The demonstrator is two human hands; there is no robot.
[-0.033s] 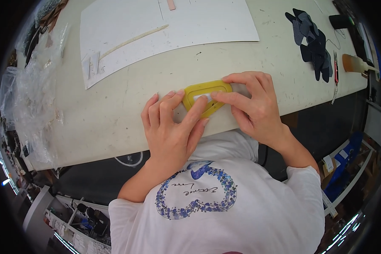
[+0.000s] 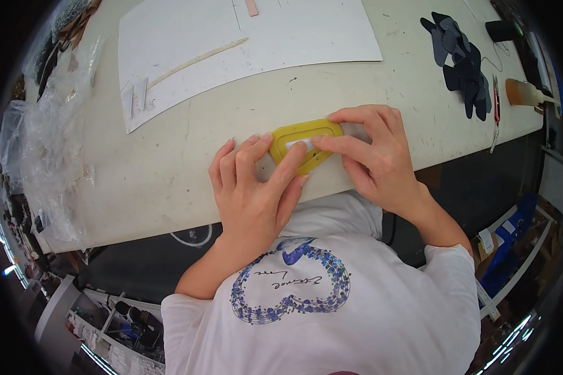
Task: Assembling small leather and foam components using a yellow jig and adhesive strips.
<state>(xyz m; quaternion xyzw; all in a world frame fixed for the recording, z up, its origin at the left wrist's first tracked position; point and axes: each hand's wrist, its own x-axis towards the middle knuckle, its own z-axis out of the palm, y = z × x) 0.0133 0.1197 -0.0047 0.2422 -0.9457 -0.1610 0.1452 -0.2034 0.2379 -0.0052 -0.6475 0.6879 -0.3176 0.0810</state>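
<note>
A yellow, roughly six-sided flat plate (image 2: 306, 127) with a raised inner outline lies on the table near its front edge. A small white piece (image 2: 292, 144) rests inside that outline, partly hidden under fingertips. My left hand (image 2: 250, 184) grips the plate's left and near side, its index fingertip pressing on the white piece. Coming from the right, my right hand (image 2: 385, 156) has one finger on the plate's far right corner and another fingertip on the white piece's right end. Neither hand is lifted off the plate.
A large white sheet (image 2: 294, 37) with a tan strip (image 2: 200, 61) on it covers the far table. Crumpled clear plastic (image 2: 56, 144) lies left. Dark fabric pieces (image 2: 463, 69), a red-handled tool (image 2: 497, 106) and a brush (image 2: 524, 93) sit at right.
</note>
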